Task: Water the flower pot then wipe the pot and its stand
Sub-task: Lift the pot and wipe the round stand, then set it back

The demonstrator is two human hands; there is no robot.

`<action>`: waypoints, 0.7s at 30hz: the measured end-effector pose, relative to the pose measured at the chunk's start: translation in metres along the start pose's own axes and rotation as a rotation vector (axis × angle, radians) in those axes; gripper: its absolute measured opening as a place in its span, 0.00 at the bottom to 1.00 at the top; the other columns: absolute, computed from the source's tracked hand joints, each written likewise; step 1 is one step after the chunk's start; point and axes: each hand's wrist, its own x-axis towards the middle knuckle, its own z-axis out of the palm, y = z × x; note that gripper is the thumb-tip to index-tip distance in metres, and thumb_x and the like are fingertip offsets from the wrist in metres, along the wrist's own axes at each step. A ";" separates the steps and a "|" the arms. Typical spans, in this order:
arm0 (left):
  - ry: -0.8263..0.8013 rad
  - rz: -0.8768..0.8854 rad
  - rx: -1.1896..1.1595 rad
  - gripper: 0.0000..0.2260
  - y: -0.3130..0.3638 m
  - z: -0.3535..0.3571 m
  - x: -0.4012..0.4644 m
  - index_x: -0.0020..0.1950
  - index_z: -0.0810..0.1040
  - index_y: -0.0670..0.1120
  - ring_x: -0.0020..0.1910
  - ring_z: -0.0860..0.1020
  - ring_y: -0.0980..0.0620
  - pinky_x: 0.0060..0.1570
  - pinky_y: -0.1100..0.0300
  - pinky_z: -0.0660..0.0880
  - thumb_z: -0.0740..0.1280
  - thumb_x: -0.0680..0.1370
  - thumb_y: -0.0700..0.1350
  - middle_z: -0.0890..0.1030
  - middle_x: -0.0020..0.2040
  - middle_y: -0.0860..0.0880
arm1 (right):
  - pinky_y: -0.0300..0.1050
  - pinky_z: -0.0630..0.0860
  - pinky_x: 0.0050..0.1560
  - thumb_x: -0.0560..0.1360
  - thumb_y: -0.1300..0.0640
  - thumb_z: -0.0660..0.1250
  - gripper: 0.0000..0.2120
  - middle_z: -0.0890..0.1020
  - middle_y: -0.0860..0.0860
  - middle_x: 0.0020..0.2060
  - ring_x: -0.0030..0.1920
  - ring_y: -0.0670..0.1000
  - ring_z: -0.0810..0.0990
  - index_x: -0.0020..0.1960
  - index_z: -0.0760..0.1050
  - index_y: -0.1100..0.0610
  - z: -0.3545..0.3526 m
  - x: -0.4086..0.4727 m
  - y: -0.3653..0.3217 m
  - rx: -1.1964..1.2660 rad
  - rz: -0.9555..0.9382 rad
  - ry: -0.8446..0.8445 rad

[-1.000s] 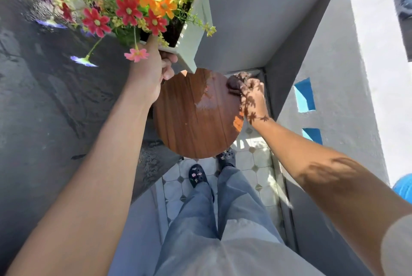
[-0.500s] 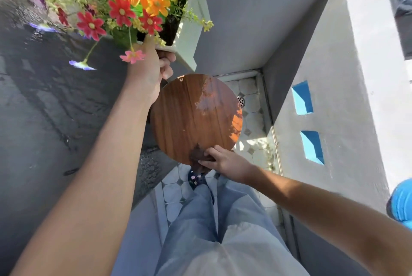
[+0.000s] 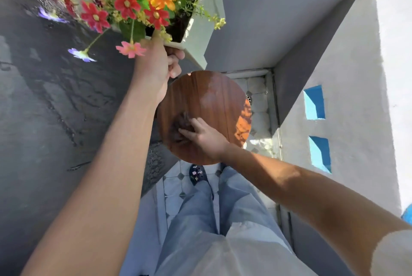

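Observation:
A white square flower pot (image 3: 200, 28) full of red, orange and pink flowers (image 3: 133, 1) is lifted off the stand and tilted, held at its near rim by my left hand (image 3: 156, 68). Below it the round brown wooden stand top (image 3: 214, 97) shows a wet sheen near its far middle. My right hand (image 3: 205, 137) presses a dark brown cloth (image 3: 179, 125) onto the stand's near-left part.
A dark wet ledge (image 3: 44, 108) runs along the left. White walls with blue cut-outs (image 3: 314, 103) close the right side. Pale tiled floor (image 3: 256, 97) with a drain lies under the stand, and my legs and dark shoe (image 3: 197, 174) stand just before it.
My right hand swept the cloth from the stand's far right edge to its near edge, then up onto the near-left of the top. The pot stays held up in my left hand.

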 end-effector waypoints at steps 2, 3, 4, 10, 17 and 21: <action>-0.006 0.004 -0.002 0.17 0.000 -0.002 0.000 0.35 0.71 0.44 0.23 0.62 0.55 0.21 0.63 0.56 0.51 0.82 0.39 0.74 0.24 0.48 | 0.52 0.77 0.46 0.76 0.61 0.68 0.20 0.75 0.60 0.53 0.51 0.59 0.72 0.67 0.75 0.60 0.027 -0.021 -0.024 -0.047 -0.273 -0.148; -0.004 0.000 0.005 0.17 0.000 -0.004 0.000 0.36 0.71 0.44 0.22 0.62 0.56 0.21 0.63 0.57 0.51 0.82 0.39 0.74 0.25 0.48 | 0.52 0.77 0.46 0.76 0.62 0.68 0.20 0.75 0.60 0.52 0.51 0.58 0.72 0.67 0.74 0.60 0.035 -0.020 -0.016 -0.096 -0.370 -0.103; 0.001 0.000 0.013 0.18 0.001 -0.005 0.000 0.36 0.71 0.44 0.22 0.63 0.56 0.20 0.64 0.57 0.51 0.82 0.39 0.74 0.26 0.47 | 0.51 0.76 0.48 0.76 0.61 0.67 0.20 0.74 0.59 0.52 0.51 0.58 0.72 0.68 0.74 0.59 0.027 -0.012 -0.008 -0.090 -0.365 -0.081; -0.002 0.029 0.001 0.18 0.001 -0.011 -0.005 0.34 0.70 0.44 0.23 0.62 0.56 0.21 0.64 0.57 0.50 0.82 0.38 0.72 0.29 0.45 | 0.55 0.76 0.54 0.75 0.61 0.63 0.19 0.75 0.60 0.57 0.56 0.62 0.73 0.65 0.76 0.55 -0.035 0.085 0.051 -0.041 0.332 0.352; 0.000 0.055 0.029 0.17 -0.003 -0.018 -0.003 0.34 0.71 0.43 0.22 0.62 0.55 0.19 0.64 0.57 0.52 0.81 0.39 0.72 0.29 0.45 | 0.55 0.74 0.59 0.79 0.60 0.63 0.21 0.70 0.59 0.60 0.59 0.60 0.70 0.71 0.69 0.55 0.013 0.072 -0.022 -0.042 0.051 0.047; -0.006 0.067 0.040 0.15 -0.010 -0.024 -0.008 0.37 0.70 0.43 0.20 0.64 0.57 0.18 0.64 0.58 0.52 0.82 0.39 0.73 0.30 0.44 | 0.51 0.75 0.49 0.75 0.63 0.66 0.21 0.74 0.58 0.53 0.51 0.59 0.73 0.68 0.74 0.56 0.034 0.011 -0.035 -0.138 -0.338 -0.139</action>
